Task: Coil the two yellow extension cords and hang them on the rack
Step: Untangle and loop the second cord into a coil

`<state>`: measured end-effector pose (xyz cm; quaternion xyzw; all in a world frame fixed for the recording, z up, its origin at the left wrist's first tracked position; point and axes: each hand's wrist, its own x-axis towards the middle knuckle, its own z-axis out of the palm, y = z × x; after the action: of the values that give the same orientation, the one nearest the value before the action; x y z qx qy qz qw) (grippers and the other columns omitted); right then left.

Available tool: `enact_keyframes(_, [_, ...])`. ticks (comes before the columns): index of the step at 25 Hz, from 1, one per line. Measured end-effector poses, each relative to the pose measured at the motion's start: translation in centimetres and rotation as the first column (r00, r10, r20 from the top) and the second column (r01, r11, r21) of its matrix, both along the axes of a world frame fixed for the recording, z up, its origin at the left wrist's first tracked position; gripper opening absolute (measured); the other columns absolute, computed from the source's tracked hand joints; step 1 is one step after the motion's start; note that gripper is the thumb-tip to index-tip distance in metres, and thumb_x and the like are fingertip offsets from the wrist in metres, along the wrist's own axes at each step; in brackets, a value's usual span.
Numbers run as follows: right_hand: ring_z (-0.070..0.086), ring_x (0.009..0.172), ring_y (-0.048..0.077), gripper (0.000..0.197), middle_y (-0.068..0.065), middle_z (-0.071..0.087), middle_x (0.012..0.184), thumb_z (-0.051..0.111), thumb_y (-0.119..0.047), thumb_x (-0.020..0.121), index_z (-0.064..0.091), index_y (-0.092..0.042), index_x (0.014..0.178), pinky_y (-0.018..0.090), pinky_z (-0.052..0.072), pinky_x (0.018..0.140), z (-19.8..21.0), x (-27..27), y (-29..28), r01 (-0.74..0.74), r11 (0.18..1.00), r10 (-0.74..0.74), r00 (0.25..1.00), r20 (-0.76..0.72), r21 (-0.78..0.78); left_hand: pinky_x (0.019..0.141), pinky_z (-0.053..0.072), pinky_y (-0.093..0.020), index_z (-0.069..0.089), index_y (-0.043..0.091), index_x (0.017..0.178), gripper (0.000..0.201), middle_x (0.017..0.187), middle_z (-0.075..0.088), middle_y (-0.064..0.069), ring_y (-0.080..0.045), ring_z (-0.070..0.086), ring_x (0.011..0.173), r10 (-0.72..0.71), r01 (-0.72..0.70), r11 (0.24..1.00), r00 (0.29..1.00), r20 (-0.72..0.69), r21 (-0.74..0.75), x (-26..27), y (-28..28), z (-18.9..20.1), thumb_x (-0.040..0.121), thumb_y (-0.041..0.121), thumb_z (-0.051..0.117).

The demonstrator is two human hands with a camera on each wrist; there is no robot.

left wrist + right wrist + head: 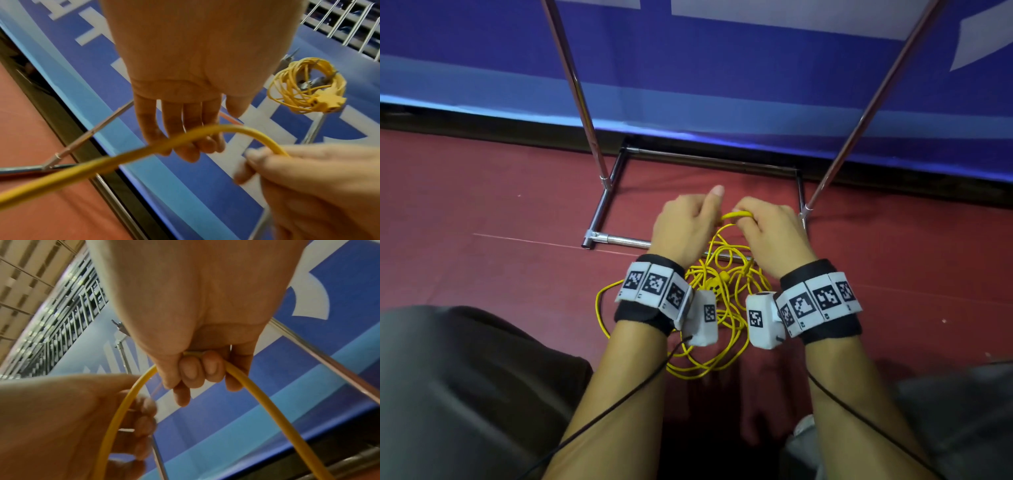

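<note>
A loose yellow cord (719, 308) lies tangled on the red floor between my wrists. My hands are raised close together above it. My right hand (770, 233) grips a short arc of this cord (267, 402) with its fingers curled round it. My left hand (685, 226) has the same cord (123, 159) running across its loosely curled fingers, thumb pointing up. A second yellow cord (287, 91), coiled, hangs on the rack's upper bar with its socket block (320, 102) dangling; only the left wrist view shows it.
The chrome rack's base frame (619, 240) sits on the floor just beyond my hands, and its two posts (582, 102) rise left and right. A blue banner (722, 85) stands behind it. My knees (465, 377) flank the cord pile.
</note>
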<state>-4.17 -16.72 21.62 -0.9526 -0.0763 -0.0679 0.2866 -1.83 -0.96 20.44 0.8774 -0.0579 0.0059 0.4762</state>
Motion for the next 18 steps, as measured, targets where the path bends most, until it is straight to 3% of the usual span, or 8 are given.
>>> enact_keyframes(3, [0.055,0.077,0.040,0.014,0.011,0.059,0.070,0.051,-0.022,0.092,0.053,-0.016,0.080,0.042,0.041,0.061,0.4,-0.1,0.6,0.033,0.999,-0.033,0.999,0.041,0.001,0.058,0.040,-0.038,0.047,0.006,0.054,0.065,0.049,0.041,-0.002,-0.024,0.039,0.052,-0.080,0.082,0.994,0.996,0.040,-0.077,-0.7,-1.1,0.7,0.094,0.056,0.038])
enact_keyframes(5, [0.057,0.072,0.035,0.017,-0.001,0.058,0.064,0.051,-0.030,0.092,0.055,-0.018,0.081,0.041,0.046,0.061,-1.0,0.1,0.1,0.045,0.995,-0.046,0.999,0.011,0.087,0.052,0.026,-0.038,0.038,0.009,0.052,0.061,0.053,0.031,-0.004,-0.019,0.027,0.053,-0.019,0.051,0.972,0.990,0.140,-0.229,-0.6,-0.8,1.6,0.096,0.051,0.043])
enact_keyframes(8, [0.056,0.063,0.024,0.027,-0.001,0.060,0.062,0.054,-0.040,0.093,0.054,-0.019,0.077,0.036,0.044,0.060,-4.4,-0.2,-1.3,0.104,0.983,-0.073,0.978,-0.195,0.153,0.050,0.019,-0.042,0.033,0.016,0.050,0.056,0.053,0.027,-0.005,-0.017,0.022,0.054,0.161,-0.040,0.867,0.966,0.204,-0.496,0.2,1.1,2.5,0.095,0.047,0.047])
enact_keyframes(10, [0.050,0.062,0.026,0.037,0.002,0.054,0.059,0.056,-0.037,0.095,0.051,-0.009,0.072,0.037,0.039,0.059,-5.9,-0.6,-1.8,0.117,0.981,-0.078,0.968,-0.241,0.156,0.050,0.024,-0.043,0.036,0.012,0.048,0.059,0.049,0.031,-0.003,-0.016,0.026,0.051,0.232,-0.133,0.875,0.959,0.162,-0.466,1.0,3.0,1.6,0.094,0.047,0.047])
enact_keyframes(12, [0.053,0.065,0.029,0.033,0.005,0.059,0.062,0.057,-0.032,0.095,0.054,-0.007,0.073,0.039,0.042,0.063,-5.6,-0.7,-1.9,0.111,0.976,-0.078,0.982,-0.173,0.189,0.053,0.039,-0.040,0.050,0.017,0.046,0.058,0.042,0.043,0.005,-0.019,0.041,0.043,0.256,-0.225,0.921,0.965,0.055,-0.319,1.5,4.7,0.1,0.091,0.053,0.044])
enact_keyframes(14, [0.046,0.062,0.019,0.025,-0.001,0.052,0.057,0.059,-0.026,0.095,0.060,-0.008,0.077,0.035,0.034,0.061,-4.3,-0.4,-1.6,0.067,0.976,-0.052,0.996,-0.079,0.207,0.065,0.054,-0.044,0.060,0.023,0.051,0.056,0.044,0.055,0.001,-0.025,0.059,0.050,0.263,-0.258,0.950,0.965,0.006,-0.175,1.6,4.7,-0.9,0.088,0.059,0.038])
enact_keyframes(16, [0.040,0.063,0.011,0.018,-0.009,0.044,0.054,0.061,-0.023,0.094,0.064,-0.011,0.080,0.028,0.027,0.060,-2.4,-0.2,-0.9,0.002,0.977,-0.004,1.000,0.008,0.211,0.069,0.056,-0.047,0.065,0.030,0.056,0.055,0.046,0.057,0.001,-0.025,0.061,0.053,0.168,-0.171,0.970,0.985,-0.032,-0.174,1.1,3.2,-0.6,0.085,0.066,0.035])
enact_keyframes(18, [0.040,0.064,0.010,0.017,-0.011,0.043,0.054,0.061,-0.024,0.093,0.064,-0.014,0.080,0.026,0.025,0.059,-0.7,-0.3,-0.2,-0.039,0.979,0.020,0.995,0.094,0.202,0.065,0.050,-0.041,0.061,0.021,0.057,0.060,0.044,0.051,0.007,-0.021,0.051,0.051,0.067,-0.066,0.989,0.998,0.001,-0.134,0.4,1.3,-0.1,0.087,0.068,0.036])
